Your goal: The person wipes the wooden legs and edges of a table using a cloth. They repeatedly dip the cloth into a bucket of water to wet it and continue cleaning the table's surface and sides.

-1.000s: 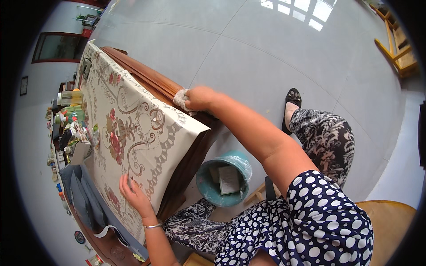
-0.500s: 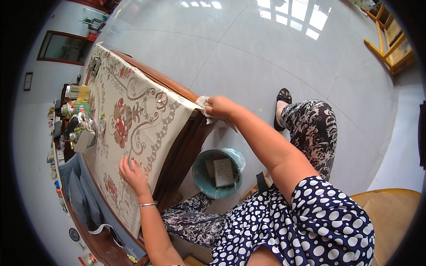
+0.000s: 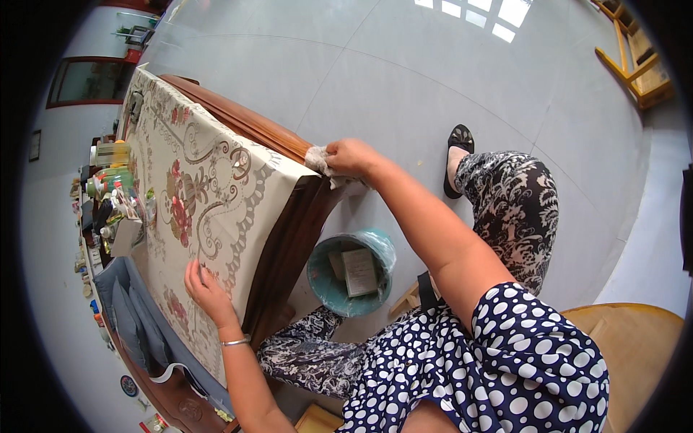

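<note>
My right hand (image 3: pixel 351 158) is closed on a pale, crumpled cloth (image 3: pixel 318 160), pressed against the corner of the dark wooden table (image 3: pixel 283 245). Part of the cloth hangs below the fingers. A cream tablecloth (image 3: pixel 216 173) with red flowers and brown scrolls covers the tabletop. My left hand (image 3: pixel 208 290) rests over the tablecloth near its near edge, fingers stretched and apart, holding nothing. On that wrist sits a silver bangle (image 3: pixel 235 341).
Below the table corner stands a teal bin (image 3: pixel 315 270) with a clear liner and pale flat pieces inside. Jars (image 3: pixel 110 153) and a box (image 3: pixel 125 237) crowd the table's left side. A blue-grey cushioned seat (image 3: pixel 133 317) is beyond. Wooden furniture (image 3: pixel 635 65) stands far right.
My right hand and the cloth stay at the table corner, shifted slightly along its edge. The whole view has moved a little, so the table appears further left. My left hand stays over the tablecloth.
</note>
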Tool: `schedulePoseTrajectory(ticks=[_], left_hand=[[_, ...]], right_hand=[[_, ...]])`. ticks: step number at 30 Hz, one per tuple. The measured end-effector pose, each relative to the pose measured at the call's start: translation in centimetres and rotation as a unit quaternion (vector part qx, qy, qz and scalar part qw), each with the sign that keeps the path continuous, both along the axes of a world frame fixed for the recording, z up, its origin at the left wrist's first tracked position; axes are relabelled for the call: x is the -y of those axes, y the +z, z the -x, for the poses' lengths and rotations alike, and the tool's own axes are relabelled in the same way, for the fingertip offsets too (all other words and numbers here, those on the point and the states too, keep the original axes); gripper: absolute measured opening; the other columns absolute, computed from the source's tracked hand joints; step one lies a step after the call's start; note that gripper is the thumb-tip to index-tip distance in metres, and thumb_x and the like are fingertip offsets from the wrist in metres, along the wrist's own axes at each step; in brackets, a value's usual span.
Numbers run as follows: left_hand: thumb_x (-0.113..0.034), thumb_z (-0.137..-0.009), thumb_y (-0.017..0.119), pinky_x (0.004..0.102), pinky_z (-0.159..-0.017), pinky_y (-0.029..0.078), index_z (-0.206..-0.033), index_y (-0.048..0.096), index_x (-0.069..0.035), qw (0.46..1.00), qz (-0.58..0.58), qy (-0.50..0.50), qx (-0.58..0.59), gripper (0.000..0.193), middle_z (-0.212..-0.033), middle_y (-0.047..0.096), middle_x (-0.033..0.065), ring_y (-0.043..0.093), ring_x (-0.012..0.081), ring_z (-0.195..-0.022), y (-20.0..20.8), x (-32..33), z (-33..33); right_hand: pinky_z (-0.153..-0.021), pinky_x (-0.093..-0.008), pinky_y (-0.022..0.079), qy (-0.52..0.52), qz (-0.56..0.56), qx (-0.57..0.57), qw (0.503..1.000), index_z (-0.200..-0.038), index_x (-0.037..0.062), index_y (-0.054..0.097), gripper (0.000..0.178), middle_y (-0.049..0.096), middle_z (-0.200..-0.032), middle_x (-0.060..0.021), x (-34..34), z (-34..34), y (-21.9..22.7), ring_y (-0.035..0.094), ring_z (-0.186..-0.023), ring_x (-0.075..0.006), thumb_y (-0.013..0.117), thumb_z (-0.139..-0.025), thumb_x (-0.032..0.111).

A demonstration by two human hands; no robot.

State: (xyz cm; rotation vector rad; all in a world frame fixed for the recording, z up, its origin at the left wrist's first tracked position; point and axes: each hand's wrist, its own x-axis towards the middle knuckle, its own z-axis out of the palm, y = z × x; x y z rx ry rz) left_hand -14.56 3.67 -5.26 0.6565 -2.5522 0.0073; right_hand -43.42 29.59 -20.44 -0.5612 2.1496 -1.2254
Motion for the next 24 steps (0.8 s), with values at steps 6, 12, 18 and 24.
schedulePoseTrajectory(ticks=[6, 12, 18, 24], left_hand=[[-0.009, -0.097, 0.044, 0.0396, -0.102, 0.037, -0.123, 0.053, 0.003, 0.998, -0.057, 0.014, 0.014, 0.03, -0.131, 0.05, 0.0162, 0.046, 0.0299, -0.121, 0.7, -1.2, 0.6], [-0.006, -0.097, 0.041, 0.0379, -0.106, 0.035, -0.127, 0.049, 0.005, 0.993, -0.112, 0.036, 0.031, 0.033, -0.136, 0.045, 0.0151, 0.044, 0.0269, -0.126, 1.5, -2.3, 1.0], [-0.006, -0.098, 0.038, 0.0392, -0.108, 0.032, -0.129, 0.048, 0.005, 0.99, -0.119, 0.053, 0.054, 0.034, -0.139, 0.043, 0.0156, 0.041, 0.0274, -0.129, 2.2, -3.7, 1.7], [-0.007, -0.098, 0.036, 0.0401, -0.108, 0.03, -0.129, 0.047, 0.005, 0.989, -0.11, 0.057, 0.078, 0.035, -0.139, 0.043, 0.0166, 0.04, 0.0283, -0.13, 2.6, -3.8, 1.9]], right_hand=[[-0.082, -0.0447, 0.049, -0.016, 0.005, -0.132, 0.991, -0.109, 0.0159, 0.066, 0.03, 0.064, -0.102, -0.0164, 5.1, 2.3, -0.9, 0.061, -0.097, -0.0347, 0.052, -0.083, 0.024], [-0.086, -0.0452, 0.048, -0.019, 0.039, -0.17, 0.985, -0.109, 0.0178, 0.066, 0.028, 0.059, -0.107, -0.019, 11.6, 6.5, -2.6, 0.058, -0.103, -0.0369, 0.051, -0.085, 0.02], [-0.09, -0.0433, 0.047, 0.005, 0.022, -0.182, 0.983, -0.112, 0.0157, 0.065, 0.029, 0.06, -0.114, -0.0167, 19.3, 11.5, -2.8, 0.058, -0.108, -0.034, 0.051, -0.087, 0.02], [-0.091, -0.0428, 0.047, 0.015, 0.04, -0.149, 0.988, -0.119, 0.0137, 0.061, 0.035, 0.061, -0.117, -0.017, 23.2, 13.9, -4.5, 0.058, -0.109, -0.0345, 0.052, -0.088, 0.025]])
